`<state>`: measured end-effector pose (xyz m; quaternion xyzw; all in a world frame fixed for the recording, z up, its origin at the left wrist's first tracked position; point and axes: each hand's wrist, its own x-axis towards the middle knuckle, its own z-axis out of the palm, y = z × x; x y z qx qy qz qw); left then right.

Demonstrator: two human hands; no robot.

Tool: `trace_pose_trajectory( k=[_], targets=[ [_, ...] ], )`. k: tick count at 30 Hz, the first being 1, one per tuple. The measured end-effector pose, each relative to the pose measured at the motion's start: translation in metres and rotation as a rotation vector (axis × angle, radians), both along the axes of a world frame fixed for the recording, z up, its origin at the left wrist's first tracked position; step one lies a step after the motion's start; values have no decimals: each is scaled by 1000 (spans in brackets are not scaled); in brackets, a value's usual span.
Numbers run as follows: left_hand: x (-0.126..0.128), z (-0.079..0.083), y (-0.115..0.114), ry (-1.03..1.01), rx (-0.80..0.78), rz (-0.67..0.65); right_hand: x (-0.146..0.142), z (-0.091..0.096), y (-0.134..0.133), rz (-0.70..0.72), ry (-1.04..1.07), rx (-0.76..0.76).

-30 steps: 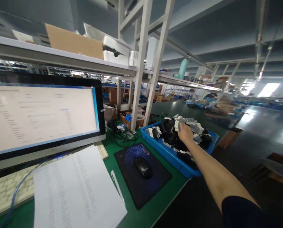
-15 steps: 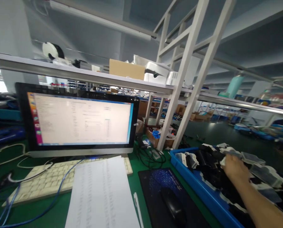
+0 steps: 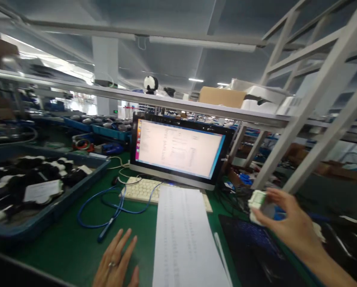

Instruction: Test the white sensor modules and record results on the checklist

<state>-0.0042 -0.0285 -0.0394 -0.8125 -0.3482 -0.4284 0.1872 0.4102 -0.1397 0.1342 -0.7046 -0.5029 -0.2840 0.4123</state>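
Observation:
My right hand (image 3: pixel 288 223) is raised over the black mouse pad (image 3: pixel 256 255) and closed on a small clear plastic case (image 3: pixel 258 201) pinched between thumb and fingers. My left hand (image 3: pixel 117 263) lies flat on the green table (image 3: pixel 76 251) with its fingers spread, a ring on one finger, beside a long printed sheet of paper (image 3: pixel 184 239). Behind the paper stand a white keyboard (image 3: pixel 142 189) and a lit monitor (image 3: pixel 178 151).
A blue tray (image 3: pixel 49 211) of black and white parts sits at the left. A blue cable (image 3: pixel 106 207) loops across the table. A white pen (image 3: pixel 221 257) lies by the paper. White shelf posts (image 3: pixel 312 119) rise at the right, with a shelf (image 3: pixel 166 101) overhead.
My right hand has come back from the blue tray at the right with a small case in it. The view has swung left, and my left hand now shows on the table.

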Motion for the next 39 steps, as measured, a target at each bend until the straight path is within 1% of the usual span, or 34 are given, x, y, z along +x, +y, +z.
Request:
trace_pose_trajectory(
  k=[2,3,4,5,6,8,9,11,13,16,18,21,24,27,30,33,36,39],
  targets=[
    [-1,6,-3,-1,-4,26,-70,-20,35,299,-41,-49],
    [-1,5,-3,-15,-2,39,-105,-30,52,437,-46,-81],
    [0,3,-2,-31,1,53,-137,-40,68,562,-36,-145],
    [2,0,0,-57,13,70,-167,-49,83,646,-9,-211],
    [3,-4,3,-90,34,84,-193,-56,98,705,12,-270],
    [8,-14,10,-183,55,124,-235,-69,124,758,-4,-373],
    [10,-18,12,-224,60,137,-251,-73,135,768,-19,-416],
    [14,-23,15,-288,47,143,-274,-82,148,777,-58,-465],
    [15,-24,14,-316,13,134,-285,-89,154,796,-86,-474],
    [13,-18,5,-282,-67,118,-284,-96,151,862,-36,-422],
    [9,-9,-1,-255,-139,110,-274,-101,146,876,96,-342],
    [6,7,-2,-305,-274,126,-256,-110,141,819,337,-236],
    [4,21,7,-313,-362,157,-249,-124,140,825,509,-235],
    [4,27,20,-269,-382,176,-255,-137,141,850,603,-248],
    [2,27,29,-239,-358,178,-265,-143,142,801,653,-227],
    [1,26,36,-241,-340,158,-273,-145,145,753,708,-231],
    [0,27,40,-241,-353,118,-276,-146,146,747,763,-247],
    [-1,29,42,-241,-377,118,-278,-145,146,746,791,-269]
  ],
)
